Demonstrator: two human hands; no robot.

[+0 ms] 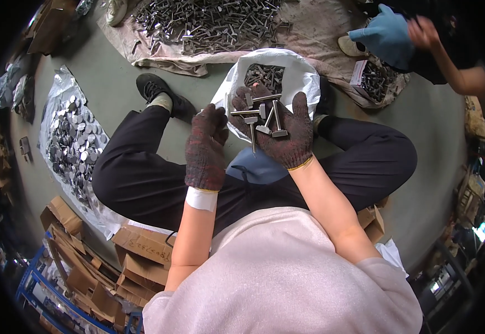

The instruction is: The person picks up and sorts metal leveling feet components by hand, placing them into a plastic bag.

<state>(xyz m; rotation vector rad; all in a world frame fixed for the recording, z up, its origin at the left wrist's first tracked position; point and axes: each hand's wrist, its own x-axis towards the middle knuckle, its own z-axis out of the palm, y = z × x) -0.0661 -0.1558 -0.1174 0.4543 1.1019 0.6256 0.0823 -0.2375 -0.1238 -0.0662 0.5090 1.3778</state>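
Observation:
My right hand [292,133], in a dark knit glove, is turned palm up with several T-shaped metal bolts [264,127] lying across the palm and fingers. Close to its left, my left hand [205,150], also gloved, has its fingers curled together. A thin metal piece stands by those fingertips; whether they grip it cannot be made out. Just beyond both hands, a white sack [303,69] gapes, with many dark metal pieces [266,77] inside. My right hand overlaps its near rim.
Beyond the sack, a heap of metal bolts [209,25] covers a cloth [320,28]. Round metal discs [78,139] lie on plastic at left. Cardboard boxes [142,245] stand lower left. At upper right, another person's hand [424,33] is near blue cloth [387,36] and a box of bolts [373,80].

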